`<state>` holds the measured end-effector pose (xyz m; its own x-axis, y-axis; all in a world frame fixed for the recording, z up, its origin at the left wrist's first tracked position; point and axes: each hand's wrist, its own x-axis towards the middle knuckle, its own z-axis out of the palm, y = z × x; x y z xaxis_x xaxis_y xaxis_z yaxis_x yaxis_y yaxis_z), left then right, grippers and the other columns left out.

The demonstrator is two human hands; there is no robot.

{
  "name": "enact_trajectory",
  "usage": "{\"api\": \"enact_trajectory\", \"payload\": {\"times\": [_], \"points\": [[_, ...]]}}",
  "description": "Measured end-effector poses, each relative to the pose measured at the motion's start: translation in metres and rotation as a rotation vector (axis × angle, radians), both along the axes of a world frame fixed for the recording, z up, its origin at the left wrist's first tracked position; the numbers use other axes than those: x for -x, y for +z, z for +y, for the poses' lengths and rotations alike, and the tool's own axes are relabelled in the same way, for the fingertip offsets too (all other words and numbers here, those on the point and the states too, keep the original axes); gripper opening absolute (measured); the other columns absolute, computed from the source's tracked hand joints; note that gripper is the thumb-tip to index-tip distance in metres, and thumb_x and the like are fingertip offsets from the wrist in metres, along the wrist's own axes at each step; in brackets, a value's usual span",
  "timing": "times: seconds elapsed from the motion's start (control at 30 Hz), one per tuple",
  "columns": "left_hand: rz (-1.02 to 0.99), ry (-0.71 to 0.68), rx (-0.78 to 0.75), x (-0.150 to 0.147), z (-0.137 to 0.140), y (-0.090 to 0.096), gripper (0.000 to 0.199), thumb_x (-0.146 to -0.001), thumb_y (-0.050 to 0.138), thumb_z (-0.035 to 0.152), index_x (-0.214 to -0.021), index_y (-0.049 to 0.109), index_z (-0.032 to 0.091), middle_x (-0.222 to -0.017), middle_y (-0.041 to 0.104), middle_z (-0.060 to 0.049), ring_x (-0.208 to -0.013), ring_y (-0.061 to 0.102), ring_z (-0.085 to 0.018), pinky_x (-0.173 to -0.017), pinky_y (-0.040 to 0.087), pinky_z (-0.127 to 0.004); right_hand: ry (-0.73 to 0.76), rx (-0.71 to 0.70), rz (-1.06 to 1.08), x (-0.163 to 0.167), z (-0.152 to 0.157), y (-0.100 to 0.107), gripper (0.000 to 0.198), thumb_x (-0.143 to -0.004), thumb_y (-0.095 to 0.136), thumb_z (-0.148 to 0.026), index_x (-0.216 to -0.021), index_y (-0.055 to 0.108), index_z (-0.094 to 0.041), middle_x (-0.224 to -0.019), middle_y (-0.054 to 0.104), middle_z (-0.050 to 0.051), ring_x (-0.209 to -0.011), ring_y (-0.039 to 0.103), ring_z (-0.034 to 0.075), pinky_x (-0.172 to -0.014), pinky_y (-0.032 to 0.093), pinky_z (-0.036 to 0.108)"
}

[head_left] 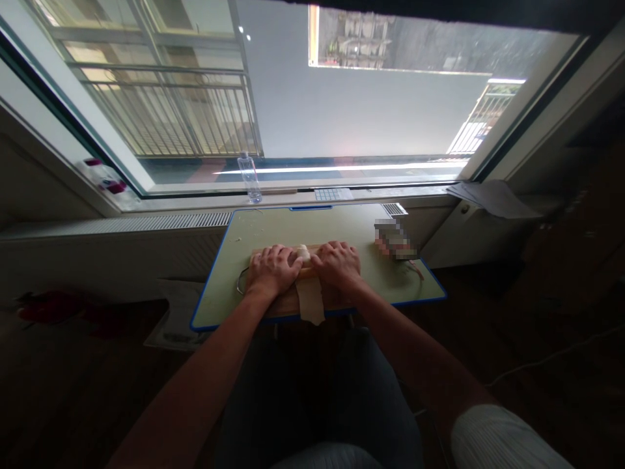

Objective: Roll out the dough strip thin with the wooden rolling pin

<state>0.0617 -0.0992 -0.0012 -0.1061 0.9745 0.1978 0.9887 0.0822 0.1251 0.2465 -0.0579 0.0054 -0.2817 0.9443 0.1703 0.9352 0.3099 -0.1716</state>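
A wooden board (283,303) lies on the small table, its near edge at the table's front edge. Across it runs what looks like a wooden rolling pin (308,273), mostly covered by my hands. My left hand (274,268) is over its left end and my right hand (338,264) over its right end, fingers bent forward over it. A flattened strip of pale dough (311,301) comes out on my side and hangs past the board's front edge. A thicker white lump of dough (303,253) shows between my thumbs, beyond the pin.
The light green table (263,228) has a blue rim. A blurred-out object (394,240) with a cord sits at its right. A metal handle loop (240,281) shows left of the board. A clear bottle (250,179) and a keyboard-like item (333,194) stand on the windowsill.
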Motion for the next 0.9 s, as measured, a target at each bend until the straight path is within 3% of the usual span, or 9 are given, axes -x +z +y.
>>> {"api": "enact_trajectory", "payload": {"times": [0.4,0.63,0.9], "points": [[0.001,0.011,0.042,-0.001,0.001,0.002,0.052,-0.103,0.047,0.063,-0.136,0.072,0.031,-0.148,0.069,-0.007,-0.134,0.058,-0.033,-0.118,0.04,-0.05,-0.001,-0.014,0.021,0.0,0.001,-0.002,0.046,-0.105,0.05,-0.054,-0.124,0.075,-0.021,-0.137,0.072,0.015,-0.127,0.057,0.033,-0.108,0.039,0.044],[-0.007,0.023,0.115,0.005,0.009,-0.001,0.069,-0.104,0.033,0.073,-0.153,0.06,0.033,-0.164,0.057,-0.008,-0.148,0.049,-0.034,-0.125,0.032,-0.056,-0.003,0.015,0.042,0.002,0.008,0.0,0.049,-0.103,0.05,-0.057,-0.125,0.076,-0.022,-0.14,0.071,0.015,-0.133,0.053,0.034,-0.112,0.036,0.047],[-0.02,0.017,0.141,0.008,0.021,0.006,0.068,-0.103,0.032,0.075,-0.144,0.066,0.033,-0.153,0.064,-0.011,-0.14,0.055,-0.035,-0.12,0.036,-0.056,-0.014,0.089,0.033,0.006,0.019,0.01,0.053,-0.103,0.049,-0.06,-0.134,0.073,-0.025,-0.145,0.069,0.013,-0.136,0.053,0.034,-0.114,0.036,0.049]]}}
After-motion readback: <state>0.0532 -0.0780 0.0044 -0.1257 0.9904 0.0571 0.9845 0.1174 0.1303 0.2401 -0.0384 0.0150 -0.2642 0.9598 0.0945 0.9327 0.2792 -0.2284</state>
